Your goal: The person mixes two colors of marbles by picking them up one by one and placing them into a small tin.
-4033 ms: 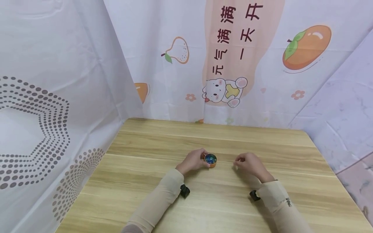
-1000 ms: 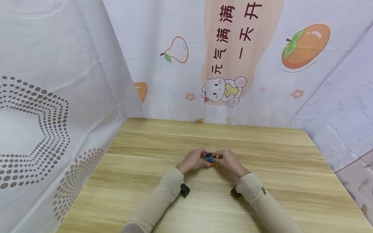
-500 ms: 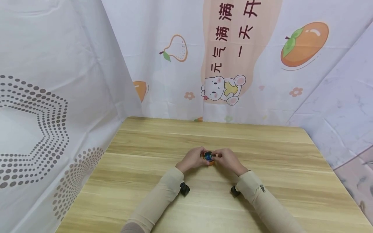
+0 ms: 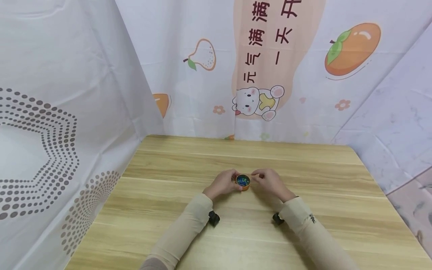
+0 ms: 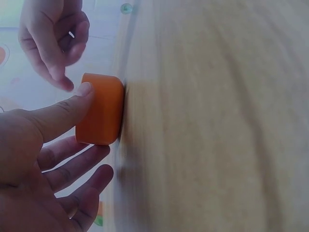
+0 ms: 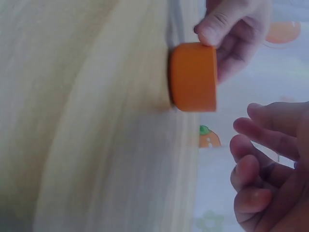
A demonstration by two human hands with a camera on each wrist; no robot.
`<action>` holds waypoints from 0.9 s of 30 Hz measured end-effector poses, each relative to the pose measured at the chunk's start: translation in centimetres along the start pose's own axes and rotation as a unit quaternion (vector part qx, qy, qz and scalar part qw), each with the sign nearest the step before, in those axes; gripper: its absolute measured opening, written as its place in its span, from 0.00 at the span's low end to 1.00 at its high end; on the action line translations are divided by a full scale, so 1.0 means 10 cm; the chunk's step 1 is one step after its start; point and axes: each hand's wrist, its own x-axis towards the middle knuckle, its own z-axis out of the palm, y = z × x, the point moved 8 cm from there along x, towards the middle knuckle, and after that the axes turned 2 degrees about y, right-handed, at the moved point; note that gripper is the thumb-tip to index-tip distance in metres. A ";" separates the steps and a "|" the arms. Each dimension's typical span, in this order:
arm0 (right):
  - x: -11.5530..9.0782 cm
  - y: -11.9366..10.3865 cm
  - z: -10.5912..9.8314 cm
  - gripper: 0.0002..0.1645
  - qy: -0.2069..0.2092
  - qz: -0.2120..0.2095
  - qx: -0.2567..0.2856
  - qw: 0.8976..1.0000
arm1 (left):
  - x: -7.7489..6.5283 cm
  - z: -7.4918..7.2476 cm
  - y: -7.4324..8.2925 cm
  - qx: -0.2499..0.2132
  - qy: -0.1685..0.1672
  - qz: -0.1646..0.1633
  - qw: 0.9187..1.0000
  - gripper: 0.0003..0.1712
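Note:
A small round orange cup point(image 4: 245, 188) stands on the wooden table, its mouth up. Shiny blue and green pieces point(image 4: 242, 181) lie inside it, too small in this view to name. My left hand point(image 4: 223, 183) holds the cup from the left; in the left wrist view the thumb point(image 5: 79, 96) presses one side while fingertips touch the other. Just right of the rim is my right hand point(image 4: 271, 183), its fingers loosely bent. The right wrist view shows the thumb point(image 6: 277, 116) and fingers apart from the cup point(image 6: 194, 77), with nothing visible between them.
The wood-grain table point(image 4: 189, 157) runs back to a white curtain point(image 4: 175, 60) printed with fruit and characters. Another curtain point(image 4: 94, 75) with dotted patterns hangs along the left side. Black wrist cameras sit under both sleeves point(image 4: 183, 221).
My right hand came in from the right, had its fingertips over the cup's mouth until half a second ago, and has now drawn back slightly right. My left hand keeps holding the cup.

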 end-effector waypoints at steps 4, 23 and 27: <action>-0.04 0.05 -0.11 0.14 0.001 0.008 -0.007 1.000 | 0.01 -0.01 0.00 0.000 0.002 0.000 1.000 0.29; -0.31 0.32 -0.20 0.10 -0.031 0.037 -0.046 0.998 | 0.00 0.00 0.01 0.000 0.004 0.000 1.000 0.29; -0.36 0.37 -0.22 0.10 -0.031 0.051 -0.055 0.997 | 0.00 0.00 0.02 0.003 0.005 0.002 1.000 0.28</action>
